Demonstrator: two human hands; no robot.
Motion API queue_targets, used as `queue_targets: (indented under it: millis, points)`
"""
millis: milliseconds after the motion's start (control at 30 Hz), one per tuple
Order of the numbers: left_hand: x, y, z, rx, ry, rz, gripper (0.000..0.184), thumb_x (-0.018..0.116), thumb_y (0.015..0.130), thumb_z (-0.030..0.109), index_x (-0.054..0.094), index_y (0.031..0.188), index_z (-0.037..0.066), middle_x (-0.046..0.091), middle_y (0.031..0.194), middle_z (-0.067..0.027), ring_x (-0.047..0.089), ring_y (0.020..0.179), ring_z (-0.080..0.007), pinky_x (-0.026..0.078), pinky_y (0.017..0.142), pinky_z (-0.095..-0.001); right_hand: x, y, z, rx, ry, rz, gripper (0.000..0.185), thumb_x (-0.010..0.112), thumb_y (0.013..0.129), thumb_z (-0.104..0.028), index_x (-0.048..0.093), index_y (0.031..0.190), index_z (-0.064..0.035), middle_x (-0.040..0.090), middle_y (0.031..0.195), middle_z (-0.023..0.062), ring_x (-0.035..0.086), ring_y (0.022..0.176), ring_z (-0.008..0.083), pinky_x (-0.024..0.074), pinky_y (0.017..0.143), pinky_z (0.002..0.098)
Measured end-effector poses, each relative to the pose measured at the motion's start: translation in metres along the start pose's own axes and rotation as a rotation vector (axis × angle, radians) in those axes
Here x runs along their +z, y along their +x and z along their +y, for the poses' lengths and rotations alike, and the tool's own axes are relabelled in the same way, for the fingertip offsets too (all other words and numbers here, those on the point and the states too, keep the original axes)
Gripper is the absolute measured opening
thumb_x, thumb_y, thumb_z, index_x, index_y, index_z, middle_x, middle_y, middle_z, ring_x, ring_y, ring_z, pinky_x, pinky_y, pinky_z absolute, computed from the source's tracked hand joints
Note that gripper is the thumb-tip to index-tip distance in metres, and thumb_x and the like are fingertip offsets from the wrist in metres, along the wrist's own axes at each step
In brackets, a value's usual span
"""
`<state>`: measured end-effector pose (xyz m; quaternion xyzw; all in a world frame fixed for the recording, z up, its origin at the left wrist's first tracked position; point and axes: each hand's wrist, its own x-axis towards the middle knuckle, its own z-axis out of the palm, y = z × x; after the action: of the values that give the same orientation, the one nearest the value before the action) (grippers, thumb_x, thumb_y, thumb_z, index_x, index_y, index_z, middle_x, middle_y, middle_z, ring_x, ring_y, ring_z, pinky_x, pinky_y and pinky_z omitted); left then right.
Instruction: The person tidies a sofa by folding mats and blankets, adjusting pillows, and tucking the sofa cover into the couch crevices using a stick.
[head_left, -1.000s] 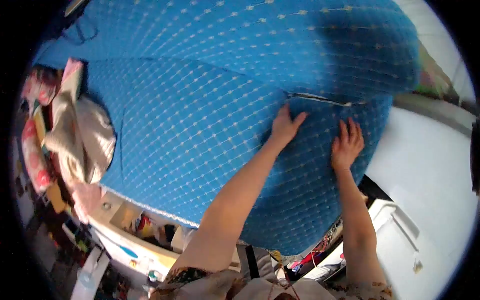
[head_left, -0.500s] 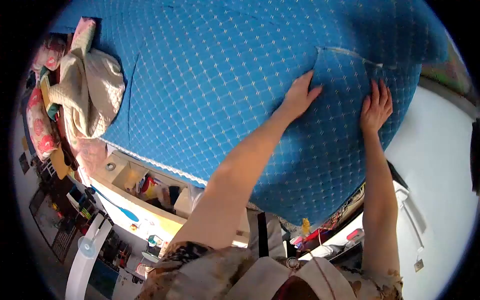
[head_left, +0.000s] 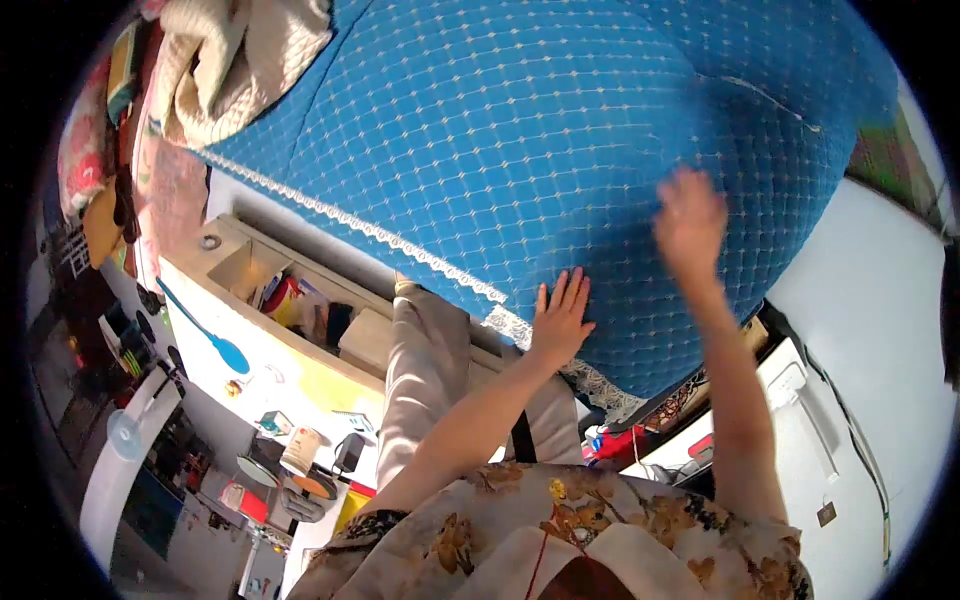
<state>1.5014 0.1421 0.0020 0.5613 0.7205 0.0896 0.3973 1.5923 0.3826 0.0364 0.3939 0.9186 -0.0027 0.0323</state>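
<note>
A blue quilted cover (head_left: 480, 130) with a white dotted grid spreads over the bed, its white lace edge (head_left: 350, 222) running along the near side. Flat on the cover near that edge lies my left hand (head_left: 563, 322), fingers spread. My right hand (head_left: 690, 220) is farther up and to the right, over the shaded part of the cover; its fingers are smeared by motion. Beyond it, a pale seam or crease (head_left: 765, 95) crosses the fabric.
A cream quilted cloth (head_left: 225, 75) is heaped at the upper left. Below the cover's edge stands an open drawer (head_left: 245, 275) with small items. A blue long-handled object (head_left: 228, 352) lies on a light surface. A white wall (head_left: 840, 270) rises at the right.
My left hand has moved down toward the lace edge. My right hand has shifted left and slightly down. The view has turned, showing more of the floor side and drawer.
</note>
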Motion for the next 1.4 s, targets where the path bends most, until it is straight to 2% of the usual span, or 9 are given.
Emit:
queue_targets:
  millis: [300, 633, 767, 833, 967, 1100, 1167, 1267, 1400]
  points:
    - [-0.046, -0.017, -0.032, 0.057, -0.124, 0.092, 0.049, 0.059, 0.079, 0.027, 0.048, 0.122, 0.007, 0.039, 0.132, -0.0088, 0.034, 0.123, -0.0268, 0.025, 0.101, -0.0480, 0.049, -0.028, -0.085, -0.108, 0.194, -0.209, 0.026, 0.064, 0.066, -0.016, 0.062, 0.091, -0.0116, 0.055, 0.104, 0.0078, 0.050, 0.102, 0.0279, 0.0382, 0.087, 0.0437]
    - [-0.150, -0.158, -0.301, -0.699, -0.260, 0.735, 0.037, 0.061, 0.069, 0.007, 0.055, 0.105, 0.003, 0.053, 0.111, -0.0158, 0.047, 0.105, -0.0343, 0.039, 0.091, -0.0386, 0.071, -0.016, -0.090, -0.025, -0.194, -0.751, 0.028, 0.057, 0.082, -0.026, 0.060, 0.106, -0.0113, 0.037, 0.133, 0.0125, 0.033, 0.123, 0.0305, 0.0288, 0.099, 0.0512]
    - [-0.175, -0.249, -0.426, -0.995, -0.266, 0.863, 0.036, 0.061, 0.069, 0.010, 0.056, 0.104, 0.005, 0.055, 0.108, -0.0135, 0.048, 0.104, -0.0338, 0.041, 0.089, -0.0391, 0.027, -0.005, -0.136, -0.021, -0.322, -0.986, 0.061, 0.058, 0.080, -0.044, 0.040, 0.130, -0.0140, 0.035, 0.134, 0.0121, 0.038, 0.120, 0.0340, 0.0345, 0.094, 0.0527]
    - [-0.196, -0.286, -0.467, -1.100, -0.182, 0.844, 0.038, 0.062, 0.070, 0.015, 0.056, 0.106, 0.003, 0.055, 0.109, -0.0155, 0.050, 0.101, -0.0352, 0.041, 0.090, -0.0390, 0.003, -0.004, -0.173, 0.141, -0.285, -1.093, 0.046, 0.049, 0.087, -0.022, 0.038, 0.129, -0.0068, 0.040, 0.131, 0.0130, 0.042, 0.117, 0.0300, 0.0387, 0.092, 0.0480]
    - [-0.211, -0.329, -0.519, -1.139, -0.423, 0.507, 0.063, 0.061, 0.075, 0.026, 0.037, 0.129, 0.004, 0.036, 0.134, -0.0184, 0.042, 0.116, -0.0359, 0.035, 0.098, -0.0405, 0.066, -0.055, -0.139, -0.786, -0.443, -1.155, 0.025, 0.052, 0.082, -0.019, 0.062, 0.101, -0.0046, 0.059, 0.104, 0.0141, 0.059, 0.093, 0.0276, 0.0493, 0.072, 0.0410]
    - [-0.190, -0.333, -0.538, -1.098, -0.489, 0.322, 0.072, 0.062, 0.074, 0.034, 0.032, 0.133, 0.007, 0.027, 0.138, -0.0203, 0.036, 0.121, -0.0388, 0.033, 0.100, -0.0411, 0.023, -0.045, -0.239, -1.007, -0.373, -1.071, 0.016, 0.055, 0.077, -0.018, 0.065, 0.081, -0.0048, 0.064, 0.081, 0.0074, 0.063, 0.072, 0.0273, 0.0501, 0.062, 0.0406]
    - [-0.198, -0.340, -0.534, -0.981, -0.567, 0.277, 0.064, 0.060, 0.073, 0.032, 0.040, 0.128, 0.006, 0.047, 0.123, -0.0230, 0.044, 0.114, -0.0370, 0.039, 0.094, -0.0407, 0.001, -0.042, -0.274, -0.992, -0.073, -0.763, 0.023, 0.057, 0.078, -0.022, 0.066, 0.088, -0.0037, 0.065, 0.089, 0.0087, 0.063, 0.075, 0.0268, 0.0502, 0.065, 0.0412]
    - [-0.201, -0.354, -0.524, -0.880, -0.646, 0.252, 0.052, 0.055, 0.074, 0.031, 0.052, 0.118, 0.005, 0.055, 0.114, -0.0206, 0.052, 0.106, -0.0344, 0.041, 0.090, -0.0391, -0.097, 0.014, -0.375, -0.080, 0.457, -1.049, 0.035, 0.059, 0.079, -0.029, 0.065, 0.099, -0.0020, 0.064, 0.098, 0.0119, 0.063, 0.078, 0.0273, 0.0505, 0.070, 0.0393]
    - [-0.189, -0.364, -0.542, -0.614, -0.446, 0.176, 0.047, 0.053, 0.077, 0.036, 0.057, 0.113, 0.007, 0.055, 0.117, -0.0164, 0.052, 0.108, -0.0311, 0.041, 0.092, -0.0355, -0.170, 0.053, -0.435, 0.127, 0.541, -1.075, 0.042, 0.055, 0.082, -0.034, 0.060, 0.111, -0.0037, 0.058, 0.110, 0.0174, 0.062, 0.086, 0.0315, 0.0501, 0.075, 0.0420]
